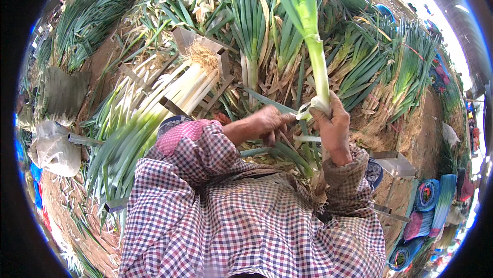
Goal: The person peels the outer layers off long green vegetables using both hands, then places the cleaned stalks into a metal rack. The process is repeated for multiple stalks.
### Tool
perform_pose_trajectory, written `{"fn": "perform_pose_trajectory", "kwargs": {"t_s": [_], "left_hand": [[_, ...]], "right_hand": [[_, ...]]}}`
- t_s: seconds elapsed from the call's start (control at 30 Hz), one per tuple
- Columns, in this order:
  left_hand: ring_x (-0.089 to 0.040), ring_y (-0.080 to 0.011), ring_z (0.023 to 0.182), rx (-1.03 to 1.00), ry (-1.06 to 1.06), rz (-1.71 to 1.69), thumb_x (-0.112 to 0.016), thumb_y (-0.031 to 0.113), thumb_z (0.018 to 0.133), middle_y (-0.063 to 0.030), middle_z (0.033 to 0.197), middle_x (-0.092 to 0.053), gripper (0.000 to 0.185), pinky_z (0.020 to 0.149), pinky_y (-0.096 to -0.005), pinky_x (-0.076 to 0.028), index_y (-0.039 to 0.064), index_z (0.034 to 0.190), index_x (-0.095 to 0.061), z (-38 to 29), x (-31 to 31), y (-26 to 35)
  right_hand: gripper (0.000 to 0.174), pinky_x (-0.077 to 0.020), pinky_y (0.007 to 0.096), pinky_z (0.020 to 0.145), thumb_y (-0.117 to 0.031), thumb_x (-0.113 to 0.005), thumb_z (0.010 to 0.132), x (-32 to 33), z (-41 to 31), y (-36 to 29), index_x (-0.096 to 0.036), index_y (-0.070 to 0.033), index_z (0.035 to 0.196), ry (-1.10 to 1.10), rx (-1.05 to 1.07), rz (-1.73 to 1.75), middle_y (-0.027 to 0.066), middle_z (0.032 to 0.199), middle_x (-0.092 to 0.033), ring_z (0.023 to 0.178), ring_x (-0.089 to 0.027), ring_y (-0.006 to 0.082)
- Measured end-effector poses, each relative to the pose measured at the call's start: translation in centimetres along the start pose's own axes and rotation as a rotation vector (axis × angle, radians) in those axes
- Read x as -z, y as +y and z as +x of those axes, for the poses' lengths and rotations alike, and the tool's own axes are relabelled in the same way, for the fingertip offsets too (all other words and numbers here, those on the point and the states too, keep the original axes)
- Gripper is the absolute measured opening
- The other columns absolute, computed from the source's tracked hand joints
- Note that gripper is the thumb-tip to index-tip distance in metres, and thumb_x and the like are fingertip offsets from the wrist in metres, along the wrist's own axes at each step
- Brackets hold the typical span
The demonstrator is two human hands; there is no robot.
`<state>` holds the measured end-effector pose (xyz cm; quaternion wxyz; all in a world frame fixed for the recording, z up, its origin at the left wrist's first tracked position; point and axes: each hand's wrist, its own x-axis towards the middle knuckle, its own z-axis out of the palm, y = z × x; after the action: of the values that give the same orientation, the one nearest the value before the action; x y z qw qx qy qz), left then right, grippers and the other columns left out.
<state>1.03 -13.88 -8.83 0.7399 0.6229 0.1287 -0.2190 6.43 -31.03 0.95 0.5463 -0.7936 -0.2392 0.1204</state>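
Observation:
My right hand [334, 133] is closed around the lower white stem of a large green onion or leek [319, 60], whose green leaves rise past the top of the view. A peeled-back piece of outer layer [304, 112] curls at the stem's left side, beside my right thumb. My left hand [265, 124] is blurred, its fingertips at or near that curl; whether it pinches anything I cannot tell. On my left, a metal rack [222, 62] holds a stack of trimmed white stalks [188, 85], their fibrous roots towards the upper end.
Untrimmed bundles [250, 27] stand and lean ahead, with a tied bundle [408, 70] at right. Dry leaves litter the ground. A metal bracket [394, 164] is beside my right sleeve; rolled blue and pink netting [427, 195] lies farther right. At left is a pale plastic bag [56, 151].

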Motion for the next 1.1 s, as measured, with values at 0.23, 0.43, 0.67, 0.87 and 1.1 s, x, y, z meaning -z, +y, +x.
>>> {"fn": "perform_pose_trajectory", "kwargs": {"t_s": [0.23,0.43,0.67,0.87,1.1], "left_hand": [[-0.056,-0.0175,0.067,-0.603,0.311,-0.676,-0.061,0.042,0.087,-0.0070,0.079,-0.056,0.041,0.059,-0.0342,-0.049,0.003,0.094,-0.050,-3.1,-0.7,7.7],[-0.046,-0.0133,0.046,-0.524,0.403,-0.924,-0.065,0.028,0.086,0.0011,0.055,-0.044,0.027,0.050,-0.0329,-0.044,0.008,0.084,-0.046,-4.7,2.3,9.2],[-0.040,-0.0105,0.045,-0.759,0.390,-0.936,-0.062,0.017,0.087,0.0016,0.056,-0.043,0.019,0.049,-0.0291,-0.041,0.009,0.077,-0.048,-7.6,9.3,8.0],[-0.045,-0.0126,0.050,-0.826,0.508,-0.887,-0.062,0.016,0.084,-0.0003,0.058,-0.045,0.015,0.051,-0.0308,-0.042,0.006,0.084,-0.051,-8.1,13.1,4.8],[-0.044,-0.0130,0.048,-0.898,0.606,-0.916,-0.060,0.014,0.087,0.0001,0.059,-0.042,0.012,0.052,-0.0322,-0.041,0.006,0.085,-0.052,-11.0,16.1,2.2]], "right_hand": [[0.060,-0.0473,0.0346,0.083,-0.022,-0.069,0.082,-3.1,-1.7,2.5,-0.043,0.002,0.129,-0.191,0.103,-0.100,0.0194,0.110,-0.061,0.099,-0.060,0.0275],[0.054,-0.0456,0.0232,0.066,-0.046,-0.059,0.087,-3.2,2.4,0.9,-0.057,0.002,0.112,-0.772,-0.156,0.365,0.0054,0.084,-0.062,0.077,-0.055,0.0097],[0.043,-0.0407,0.0275,0.059,-0.040,-0.052,0.093,-4.8,1.6,8.3,-0.062,0.001,0.090,-0.709,-0.105,0.257,-0.0003,0.074,-0.056,0.067,-0.046,0.0075],[0.036,-0.0411,0.0290,0.055,-0.030,-0.047,0.097,-2.6,-0.4,16.2,-0.061,0.003,0.089,-0.649,-0.015,-0.154,0.0055,0.070,-0.056,0.059,-0.046,0.0120],[0.029,-0.0498,0.0418,0.064,-0.021,-0.039,0.098,5.5,-6.6,29.1,-0.052,-0.002,0.116,-0.641,-0.264,-0.505,0.0183,0.095,-0.062,0.078,-0.060,0.0289]]}}
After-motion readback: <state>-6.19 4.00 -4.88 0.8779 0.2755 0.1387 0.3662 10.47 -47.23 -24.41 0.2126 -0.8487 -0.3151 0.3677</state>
